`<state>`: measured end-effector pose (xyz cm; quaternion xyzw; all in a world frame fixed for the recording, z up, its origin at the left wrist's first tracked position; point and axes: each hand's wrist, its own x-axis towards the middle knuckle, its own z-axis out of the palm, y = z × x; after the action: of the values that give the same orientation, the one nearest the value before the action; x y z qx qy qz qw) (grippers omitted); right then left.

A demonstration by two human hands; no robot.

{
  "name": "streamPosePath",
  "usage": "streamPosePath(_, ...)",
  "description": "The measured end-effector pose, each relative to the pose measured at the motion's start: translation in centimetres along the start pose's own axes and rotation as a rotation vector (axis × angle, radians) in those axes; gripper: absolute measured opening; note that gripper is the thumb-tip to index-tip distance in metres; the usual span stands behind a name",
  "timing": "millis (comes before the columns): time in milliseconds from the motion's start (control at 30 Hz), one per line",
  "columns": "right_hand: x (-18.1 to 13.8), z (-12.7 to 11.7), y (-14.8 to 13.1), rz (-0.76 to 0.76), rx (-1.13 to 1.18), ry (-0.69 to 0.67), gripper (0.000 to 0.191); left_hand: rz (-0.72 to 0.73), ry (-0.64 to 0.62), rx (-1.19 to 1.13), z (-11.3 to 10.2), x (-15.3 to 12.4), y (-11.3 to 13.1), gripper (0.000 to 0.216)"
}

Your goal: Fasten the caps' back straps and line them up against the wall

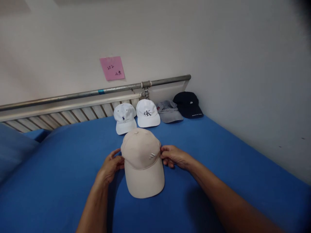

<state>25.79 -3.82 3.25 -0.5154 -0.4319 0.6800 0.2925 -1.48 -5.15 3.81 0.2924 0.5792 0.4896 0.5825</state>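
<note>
A beige baseball cap (142, 161) with a small embroidered logo is between my hands, its brim pointing toward me. My left hand (113, 165) grips the cap's left edge, fingers partly hidden behind it. On the opposite edge, my right hand (175, 156) pinches the cap with thumb and fingers. Behind it stand a white cap (125, 116) with a small dark emblem and another white cap (147, 113) with "CK" lettering. Farther right are a grey cap (169, 111) and a black cap (188, 104), set side by side.
The caps rest on a blue-covered surface (65, 168). Along the back wall run a metal pipe (80, 95) and a ribbed radiator (80, 115). A pink note (112, 68) with handwriting is stuck above. A grey wall (250, 90) borders the right side.
</note>
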Motion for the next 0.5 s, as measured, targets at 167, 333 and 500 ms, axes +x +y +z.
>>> streamPosePath(167, -0.2, 0.5, -0.4, 0.002, 0.175, -0.039, 0.014, 0.041, 0.027, -0.127, 0.0, -0.3, 0.5, 0.051)
streamPosePath(333, -0.6, 0.6, -1.0, -0.027, 0.367, -0.095, 0.022, 0.087, -0.003, -0.293, 0.2, -0.6, 1.0, 0.046)
streamPosePath(500, -0.8, 0.2, -1.6, -0.068, 0.507, -0.118, 0.027, 0.040, -0.109, -0.352, 0.7, -0.9, 1.1, 0.035)
